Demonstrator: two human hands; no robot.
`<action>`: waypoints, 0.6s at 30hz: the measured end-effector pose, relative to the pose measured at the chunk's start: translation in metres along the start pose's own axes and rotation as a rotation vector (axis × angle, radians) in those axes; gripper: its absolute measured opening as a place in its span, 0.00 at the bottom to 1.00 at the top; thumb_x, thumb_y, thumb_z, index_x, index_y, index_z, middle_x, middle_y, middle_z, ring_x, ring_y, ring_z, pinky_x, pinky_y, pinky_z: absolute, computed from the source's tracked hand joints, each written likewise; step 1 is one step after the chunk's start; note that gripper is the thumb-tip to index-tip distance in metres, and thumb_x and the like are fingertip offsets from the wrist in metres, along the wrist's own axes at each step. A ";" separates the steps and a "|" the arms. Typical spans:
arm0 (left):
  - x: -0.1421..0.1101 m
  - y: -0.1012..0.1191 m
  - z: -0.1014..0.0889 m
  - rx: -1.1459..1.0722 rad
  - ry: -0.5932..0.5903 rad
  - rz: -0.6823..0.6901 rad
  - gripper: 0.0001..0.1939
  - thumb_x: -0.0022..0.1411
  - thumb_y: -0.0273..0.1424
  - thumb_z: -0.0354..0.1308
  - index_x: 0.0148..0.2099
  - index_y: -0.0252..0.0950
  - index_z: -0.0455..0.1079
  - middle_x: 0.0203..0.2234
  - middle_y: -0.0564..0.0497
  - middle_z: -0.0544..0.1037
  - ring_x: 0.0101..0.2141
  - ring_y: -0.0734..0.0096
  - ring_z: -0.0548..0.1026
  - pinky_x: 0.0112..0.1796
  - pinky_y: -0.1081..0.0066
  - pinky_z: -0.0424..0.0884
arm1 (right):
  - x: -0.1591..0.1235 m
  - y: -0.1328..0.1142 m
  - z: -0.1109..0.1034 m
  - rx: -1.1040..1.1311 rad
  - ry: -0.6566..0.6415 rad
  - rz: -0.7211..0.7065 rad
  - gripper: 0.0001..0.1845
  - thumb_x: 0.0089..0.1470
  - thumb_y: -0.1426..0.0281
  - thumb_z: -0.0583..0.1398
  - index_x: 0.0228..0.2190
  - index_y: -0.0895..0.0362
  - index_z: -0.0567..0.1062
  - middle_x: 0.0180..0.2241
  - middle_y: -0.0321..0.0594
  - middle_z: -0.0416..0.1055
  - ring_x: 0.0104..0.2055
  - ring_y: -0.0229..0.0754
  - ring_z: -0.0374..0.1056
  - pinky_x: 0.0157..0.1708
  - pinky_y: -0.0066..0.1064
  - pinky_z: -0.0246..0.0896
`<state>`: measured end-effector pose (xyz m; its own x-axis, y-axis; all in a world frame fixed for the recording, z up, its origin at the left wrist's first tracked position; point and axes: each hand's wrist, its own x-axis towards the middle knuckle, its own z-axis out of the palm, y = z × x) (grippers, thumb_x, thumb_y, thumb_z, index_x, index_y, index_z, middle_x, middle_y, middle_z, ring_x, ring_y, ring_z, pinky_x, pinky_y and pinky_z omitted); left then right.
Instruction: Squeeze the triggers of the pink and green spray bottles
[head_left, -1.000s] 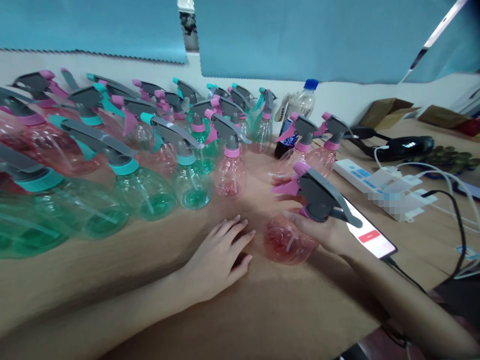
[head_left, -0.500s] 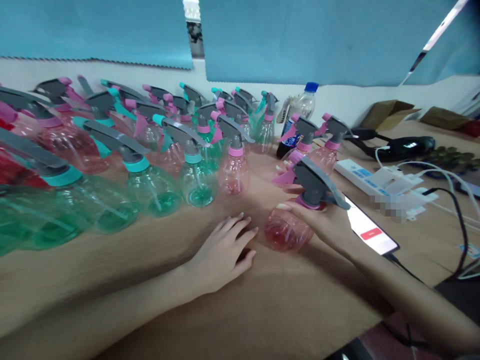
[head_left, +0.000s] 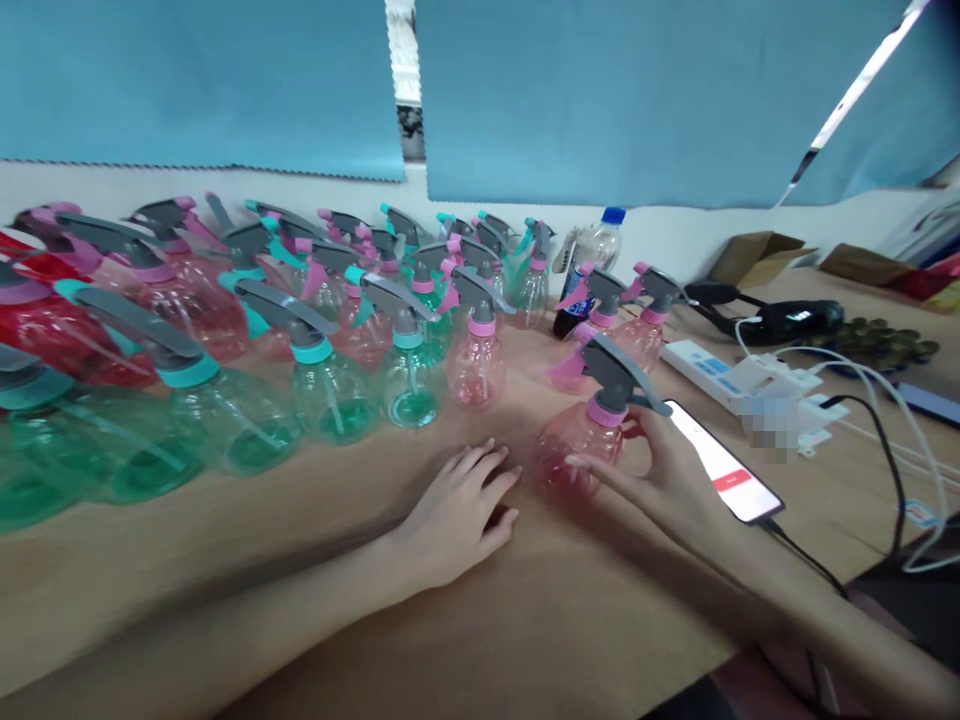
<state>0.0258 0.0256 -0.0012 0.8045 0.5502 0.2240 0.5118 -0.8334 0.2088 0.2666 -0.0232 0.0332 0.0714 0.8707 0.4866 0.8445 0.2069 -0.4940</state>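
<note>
My right hand (head_left: pixel 660 480) is wrapped around the body of a pink spray bottle (head_left: pixel 581 440) with a grey trigger head and pink nozzle; the bottle stands upright on the wooden table (head_left: pixel 525 620). My left hand (head_left: pixel 457 510) lies flat on the table just left of that bottle, fingers stretched out and holding nothing. A phone (head_left: pixel 724 470) with a lit screen lies right beside my right hand.
Several pink and green spray bottles (head_left: pixel 330 385) crowd the table's left and back. Two more pink ones (head_left: pixel 637 320) and a clear drink bottle (head_left: pixel 589 260) stand behind. A white power strip (head_left: pixel 739 375) with cables, a black device (head_left: pixel 787 315) and cardboard boxes (head_left: pixel 757 255) fill the right.
The pink bottle went from tilted in my right hand to standing upright on the table. My left hand stayed flat. The view shifted down and left.
</note>
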 end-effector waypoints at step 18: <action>-0.002 -0.001 -0.003 -0.038 -0.017 -0.016 0.19 0.65 0.32 0.54 0.58 0.34 0.67 0.58 0.41 0.68 0.61 0.51 0.61 0.57 0.49 0.61 | 0.105 0.018 0.043 -0.034 -0.016 -0.063 0.30 0.51 0.50 0.59 0.45 0.63 0.72 0.41 0.56 0.75 0.41 0.58 0.71 0.40 0.49 0.66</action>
<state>0.0226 0.0250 0.0007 0.8015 0.5619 0.2046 0.5128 -0.8218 0.2482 0.2660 0.0909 0.0445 0.0089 0.8636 0.5040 0.8649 0.2464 -0.4374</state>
